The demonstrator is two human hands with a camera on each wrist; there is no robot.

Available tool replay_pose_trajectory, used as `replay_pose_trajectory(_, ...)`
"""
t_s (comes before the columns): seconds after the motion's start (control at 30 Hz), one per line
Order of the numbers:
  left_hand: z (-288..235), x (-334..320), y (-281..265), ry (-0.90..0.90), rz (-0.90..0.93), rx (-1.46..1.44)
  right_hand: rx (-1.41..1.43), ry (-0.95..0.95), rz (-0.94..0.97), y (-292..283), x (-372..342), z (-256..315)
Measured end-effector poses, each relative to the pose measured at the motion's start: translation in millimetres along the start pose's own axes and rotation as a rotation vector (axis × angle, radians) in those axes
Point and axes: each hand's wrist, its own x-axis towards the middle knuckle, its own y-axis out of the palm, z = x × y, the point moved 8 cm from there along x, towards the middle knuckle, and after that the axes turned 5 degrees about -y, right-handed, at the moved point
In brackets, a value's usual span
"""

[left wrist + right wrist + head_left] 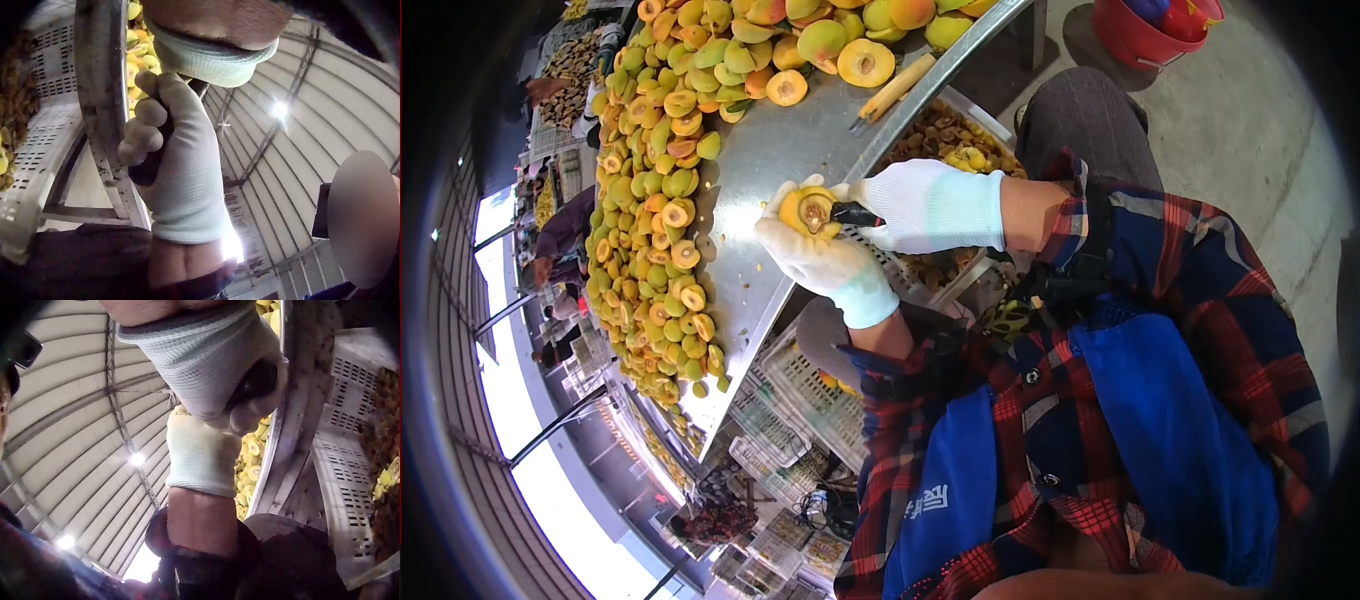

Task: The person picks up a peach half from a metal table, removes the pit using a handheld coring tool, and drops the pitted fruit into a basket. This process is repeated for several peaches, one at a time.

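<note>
My left hand (825, 258), in a white glove with a pale blue cuff, holds a peach half (791, 212) with its cut face up. A brown hollow or stone shows in the middle of the fruit. My right hand (930, 205), gloved the same way, grips a black-handled tool (857, 214) whose front end meets the peach half's cut face. In the right wrist view the dark handle (257, 382) shows inside the right hand's curled fingers. The tool's working tip is hidden at the fruit. Both hands are over the near edge of the metal table (765, 150).
Many halved peaches (655, 200) are heaped along the table's far side. A wooden-handled tool (900, 86) lies near the edge. Below stands a white crate (342, 506) with brown scraps. More crates (785, 400) sit under the table, and a red bucket (1140, 40) on the floor.
</note>
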Motion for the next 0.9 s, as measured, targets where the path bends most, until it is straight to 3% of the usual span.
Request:
replay_pose_trajectory(0.1,0.2,0.2,-1.1,-0.032,0.002,0.077,0.045,-0.09,-0.02,-4.3,-1.0,9.7)
replay_pose_trajectory(0.17,-2.8,-3.1,-5.0,-0.019,-0.073,0.223,0.65,0.344,0.402,19.1,-17.3,3.2)
replay_pose_trajectory(0.2,-0.1,-1.7,-9.4,-0.019,-0.075,0.223,0.742,0.323,0.465,27.5,-16.5,-1.3)
replay_pose_trajectory(0.23,1.1,1.7,-13.3,0.014,-0.055,0.257,0.743,0.324,0.465,26.6,-16.0,0.4)
replay_pose_trajectory(0.3,3.2,7.0,-22.3,0.048,-0.035,0.29,0.319,0.227,0.395,12.5,-9.2,1.4)
replay_pose_trajectory(0.33,1.9,9.1,-21.6,0.047,0.019,0.369,0.315,0.223,0.395,18.3,-9.6,0.7)
replay_pose_trajectory(0.4,-4.8,5.2,-18.1,0.049,0.068,0.447,-0.034,0.049,0.097,8.0,-4.6,2.4)
replay_pose_trajectory(0.47,0.2,-3.1,-13.7,-0.181,0.053,0.262,-0.069,0.015,0.023,1.1,-7.4,4.8)
replay_pose_trajectory(0.5,1.9,-3.4,-15.4,-0.182,0.053,0.264,-0.098,-0.012,-0.05,-3.5,-9.9,6.9)
replay_pose_trajectory(0.6,0.0,-2.8,-17.2,-0.134,0.045,0.302,-0.2,-0.03,0.028,1.0,-7.7,3.3)
replay_pose_trajectory(0.67,1.7,-5.6,-14.7,-0.283,0.083,0.235,-0.217,-0.018,0.061,2.1,-7.4,3.3)
replay_pose_trajectory(0.77,4.4,-4.6,-17.3,-0.246,0.039,0.223,-0.123,-0.036,0.041,2.9,-6.9,8.2)
replay_pose_trajectory(0.9,21.8,-3.0,-25.3,-0.288,-0.045,0.046,0.062,-0.017,0.227,19.7,-3.5,10.2)
